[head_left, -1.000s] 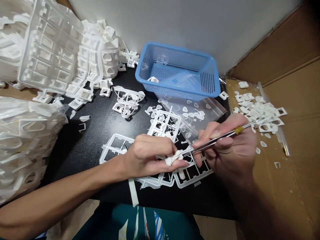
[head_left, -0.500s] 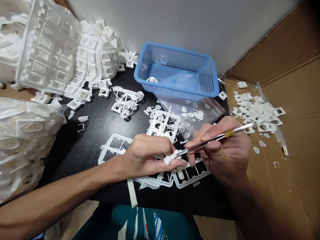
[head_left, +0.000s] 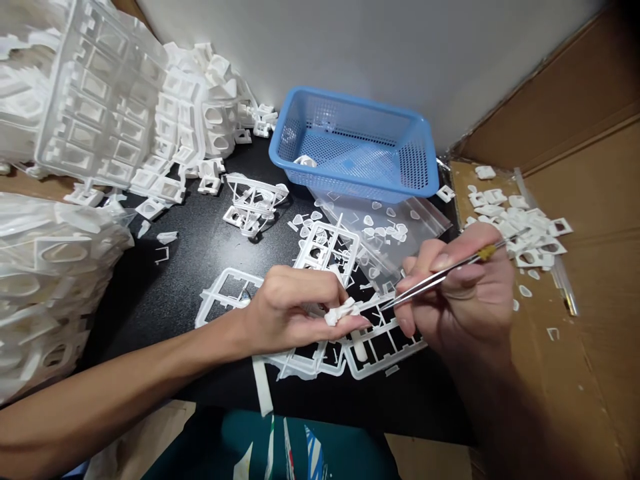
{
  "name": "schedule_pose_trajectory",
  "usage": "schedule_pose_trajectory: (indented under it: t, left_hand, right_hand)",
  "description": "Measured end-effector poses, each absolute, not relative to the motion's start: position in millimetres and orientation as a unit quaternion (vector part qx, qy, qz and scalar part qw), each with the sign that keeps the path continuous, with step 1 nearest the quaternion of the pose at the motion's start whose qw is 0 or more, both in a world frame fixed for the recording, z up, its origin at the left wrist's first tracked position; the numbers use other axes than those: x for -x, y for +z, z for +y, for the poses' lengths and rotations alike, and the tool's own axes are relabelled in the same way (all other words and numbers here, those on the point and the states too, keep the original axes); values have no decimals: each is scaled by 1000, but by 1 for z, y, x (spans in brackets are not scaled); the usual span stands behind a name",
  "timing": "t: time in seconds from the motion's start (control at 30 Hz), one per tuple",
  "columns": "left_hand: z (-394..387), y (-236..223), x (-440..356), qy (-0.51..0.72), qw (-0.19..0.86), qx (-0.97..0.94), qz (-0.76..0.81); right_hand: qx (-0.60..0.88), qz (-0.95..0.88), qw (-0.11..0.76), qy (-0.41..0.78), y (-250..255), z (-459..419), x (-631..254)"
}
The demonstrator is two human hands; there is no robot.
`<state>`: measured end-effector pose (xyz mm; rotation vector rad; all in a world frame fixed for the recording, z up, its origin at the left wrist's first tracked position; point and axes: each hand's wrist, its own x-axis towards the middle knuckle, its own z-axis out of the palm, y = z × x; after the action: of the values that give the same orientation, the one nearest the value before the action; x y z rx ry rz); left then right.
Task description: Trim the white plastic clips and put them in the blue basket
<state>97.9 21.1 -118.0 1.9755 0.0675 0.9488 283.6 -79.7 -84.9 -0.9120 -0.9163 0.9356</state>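
Note:
My left hand (head_left: 300, 310) pinches a small white plastic part (head_left: 342, 311) between thumb and fingers, above the middle of the black table. In my right hand (head_left: 460, 293) is a pair of metal tweezers (head_left: 425, 287) with a yellow wrap near the back end. The tweezer tips point left and stand a little apart from the white part. Under the hands lie white plastic sprue frames (head_left: 373, 363), partly covered by my left hand. Small cut-out pieces (head_left: 305, 223) are scattered just behind them.
A blue perforated basket (head_left: 350, 180) stands at the back with a white piece inside. Bags and stacks of moulded white frames (head_left: 100, 100) crowd the left. On the cardboard (head_left: 590, 360) at right sits a pile of white parts (head_left: 525, 227). A clear plastic bag (head_left: 425, 217) lies before the basket.
My right hand has drawn the tweezers back to the right, so their tips have come away from the white part. My left hand has stayed nearly still, holding it.

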Motion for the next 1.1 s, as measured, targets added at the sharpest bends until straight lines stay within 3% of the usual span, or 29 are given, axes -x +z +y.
schedule_pose_trajectory:
  t: [1.1]
  left_hand:
    - [22, -116, -95, 370, 475, -798, 9]
  right_hand:
    - [410, -469, 675, 395, -92, -82, -272]
